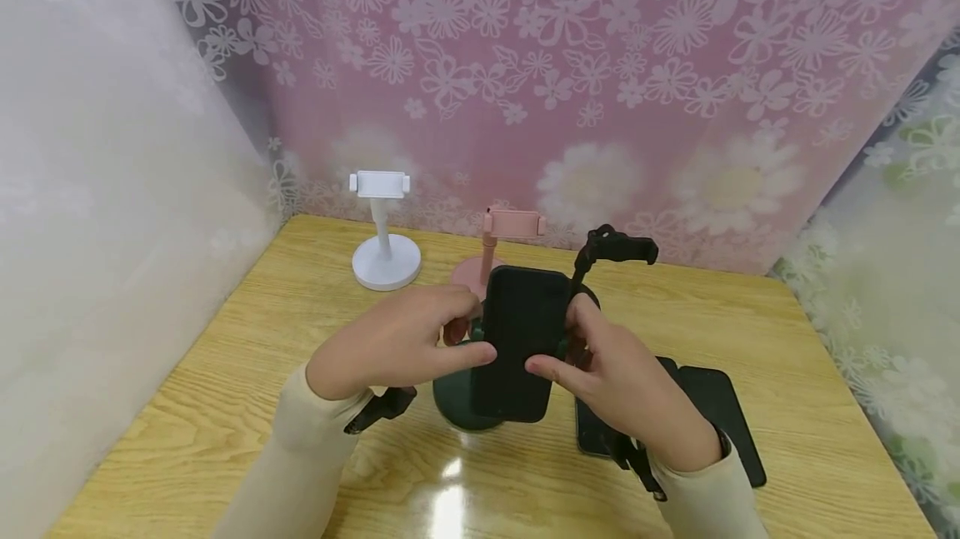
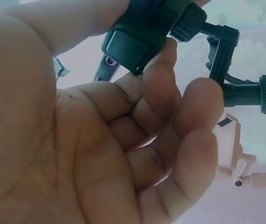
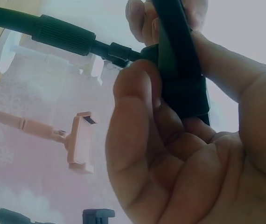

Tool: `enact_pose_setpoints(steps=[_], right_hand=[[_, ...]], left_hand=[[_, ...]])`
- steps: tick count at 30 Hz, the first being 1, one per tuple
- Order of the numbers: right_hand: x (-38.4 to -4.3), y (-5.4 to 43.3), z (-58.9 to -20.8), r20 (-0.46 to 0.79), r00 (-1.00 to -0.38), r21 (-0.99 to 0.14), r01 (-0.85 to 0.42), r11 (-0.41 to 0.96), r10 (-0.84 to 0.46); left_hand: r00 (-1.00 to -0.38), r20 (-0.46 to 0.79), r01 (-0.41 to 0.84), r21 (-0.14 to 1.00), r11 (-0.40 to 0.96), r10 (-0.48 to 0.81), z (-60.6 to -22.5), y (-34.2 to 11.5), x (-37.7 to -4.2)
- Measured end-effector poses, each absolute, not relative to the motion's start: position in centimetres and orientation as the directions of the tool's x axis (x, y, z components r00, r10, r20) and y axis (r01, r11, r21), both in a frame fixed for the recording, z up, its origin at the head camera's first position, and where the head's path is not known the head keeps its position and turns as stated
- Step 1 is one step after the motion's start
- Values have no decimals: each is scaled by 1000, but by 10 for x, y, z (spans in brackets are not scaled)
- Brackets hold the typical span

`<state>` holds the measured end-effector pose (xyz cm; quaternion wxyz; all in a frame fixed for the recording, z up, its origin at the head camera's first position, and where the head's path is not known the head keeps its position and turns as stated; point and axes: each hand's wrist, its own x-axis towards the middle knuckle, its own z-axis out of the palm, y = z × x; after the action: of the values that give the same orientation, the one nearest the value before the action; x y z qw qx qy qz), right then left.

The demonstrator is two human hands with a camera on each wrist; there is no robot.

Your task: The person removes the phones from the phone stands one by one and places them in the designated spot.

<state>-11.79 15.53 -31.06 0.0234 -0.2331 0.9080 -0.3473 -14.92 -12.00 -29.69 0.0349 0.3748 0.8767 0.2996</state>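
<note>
A black smartphone stands upright, slightly tilted, at the clamp of a dark green phone stand. My left hand pinches the phone and clamp at the left edge, thumb on the screen side, fingers curled behind. In the left wrist view the index fingertip touches the green clamp arm. From the other side my right hand grips phone and clamp, its thumb across the screen. The right wrist view has its fingers curled behind the clamp end. The phone covers most of the clamp in the head view.
Behind stand a white phone stand, a pink phone stand and a black phone stand. Two more dark phones lie on the wooden table at the right, partly under my right forearm. A floral curtain hangs behind.
</note>
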Motion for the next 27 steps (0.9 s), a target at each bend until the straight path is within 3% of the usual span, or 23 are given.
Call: enact_pose_setpoints(steps=[8, 12, 15, 19, 23, 27], right_hand=[[-114, 151, -309, 115, -913, -650, -367, 666, -391], [-106, 149, -310, 240, -914, -590, -405, 699, -327], [-100, 147, -307, 447, -859, -526, -480, 702, -252], [-93, 142, -290, 668, -716, -380, -561, 736, -200], [-88, 130, -269, 712, -643, -202, -572, 795, -282], [-87, 113, -255, 672, -635, -73, -571, 818, -383]], left_hand=[[-694, 142, 621, 614, 487, 706, -299, -126, -153], [-701, 129, 608, 623, 493, 702, -299, -125, -152], [-699, 124, 604, 630, 489, 704, -300, -124, -152], [-695, 133, 607, 634, 478, 706, -300, -122, -152], [-693, 137, 607, 640, 471, 708, -299, -122, -151], [-686, 128, 603, 650, 462, 716, -298, -121, -151]])
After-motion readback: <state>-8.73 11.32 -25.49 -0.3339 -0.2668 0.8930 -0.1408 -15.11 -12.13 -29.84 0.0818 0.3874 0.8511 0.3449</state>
